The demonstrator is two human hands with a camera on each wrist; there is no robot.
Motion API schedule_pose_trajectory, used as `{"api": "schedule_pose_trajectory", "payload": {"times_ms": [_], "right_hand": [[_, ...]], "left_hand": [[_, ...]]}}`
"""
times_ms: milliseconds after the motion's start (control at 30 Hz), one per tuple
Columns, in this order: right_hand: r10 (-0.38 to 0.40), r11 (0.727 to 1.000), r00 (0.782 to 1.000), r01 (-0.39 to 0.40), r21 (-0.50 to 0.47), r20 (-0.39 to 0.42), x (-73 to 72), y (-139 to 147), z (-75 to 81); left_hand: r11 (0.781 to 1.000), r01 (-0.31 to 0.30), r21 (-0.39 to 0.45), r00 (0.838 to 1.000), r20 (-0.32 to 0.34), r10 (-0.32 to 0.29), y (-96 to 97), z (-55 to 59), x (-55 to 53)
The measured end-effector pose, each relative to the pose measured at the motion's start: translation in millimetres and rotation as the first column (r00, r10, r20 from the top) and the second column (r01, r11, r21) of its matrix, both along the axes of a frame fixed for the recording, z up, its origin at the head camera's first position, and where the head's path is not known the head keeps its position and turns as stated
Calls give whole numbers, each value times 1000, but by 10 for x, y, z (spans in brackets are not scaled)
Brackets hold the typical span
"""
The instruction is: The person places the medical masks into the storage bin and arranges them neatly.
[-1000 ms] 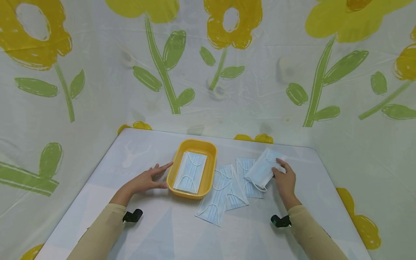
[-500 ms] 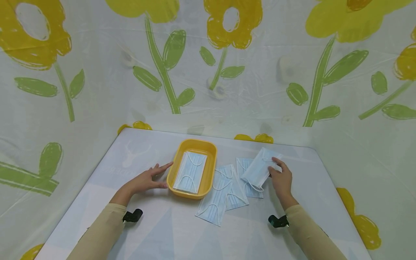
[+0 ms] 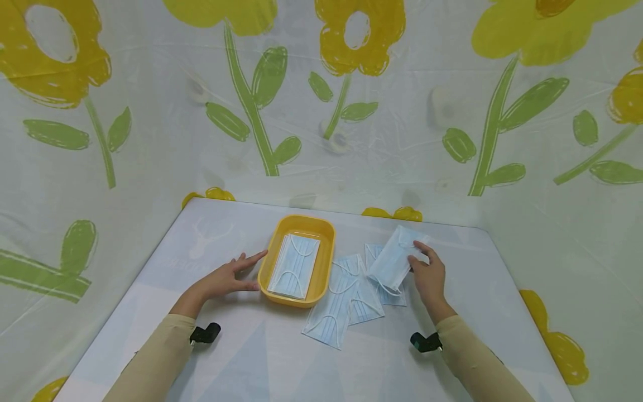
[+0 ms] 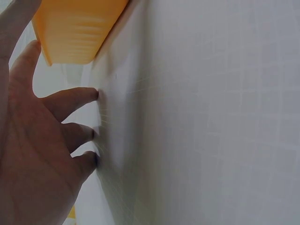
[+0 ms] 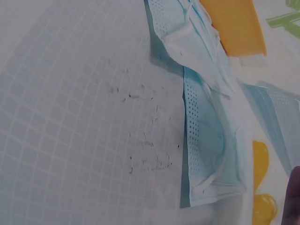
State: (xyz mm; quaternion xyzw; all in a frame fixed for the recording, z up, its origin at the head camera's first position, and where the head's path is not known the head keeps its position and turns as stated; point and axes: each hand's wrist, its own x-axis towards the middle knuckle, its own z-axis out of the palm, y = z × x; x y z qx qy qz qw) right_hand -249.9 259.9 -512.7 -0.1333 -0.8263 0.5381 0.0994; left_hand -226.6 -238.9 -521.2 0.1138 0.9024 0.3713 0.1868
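My right hand (image 3: 431, 276) pinches a pale blue face mask (image 3: 394, 259), holding it tilted over another mask (image 3: 374, 252) on the table. In the right wrist view the held mask (image 5: 281, 119) is cut by the edge; only a fingertip (image 5: 293, 199) shows. Left of it, two more masks, one at the front (image 3: 327, 318) and one beside it (image 3: 366, 307), overlap next to a yellow tray (image 3: 325, 245). Inside the tray lies a stack of masks (image 3: 295, 265). My left hand (image 3: 228, 278) is spread, its index finger and thumb at the tray's left side.
A white table (image 3: 241, 357) with faint printed shapes carries everything. Behind it hangs a white curtain (image 3: 392, 156) with yellow flowers and green leaves. Black wrist cameras sit under both forearms, one on the left (image 3: 206, 334) and one on the right (image 3: 425, 342).
The right hand has moved a little left, bringing its mask farther over the one lying on the table. The left hand, the tray and the other masks have stayed put.
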Motion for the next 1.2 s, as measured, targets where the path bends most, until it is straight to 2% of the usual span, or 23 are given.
{"api": "schedule_pose_trajectory", "payload": {"times_ms": [500, 700, 933, 1200], "right_hand": [[25, 999, 1000, -25, -34, -1, 32, -127, 25], [48, 997, 998, -49, -54, -28, 29, -193, 42], [54, 998, 997, -56, -25, -45, 13, -266, 70], [64, 996, 996, -67, -50, -67, 12, -334, 125]], "left_hand": [[1000, -3, 5, 1000, 10, 3, 4, -13, 2], [1000, -11, -5, 1000, 17, 11, 13, -5, 9], [1000, -15, -6, 1000, 25, 15, 19, -3, 4], [1000, -5, 9, 1000, 8, 5, 7, 7, -1]]}}
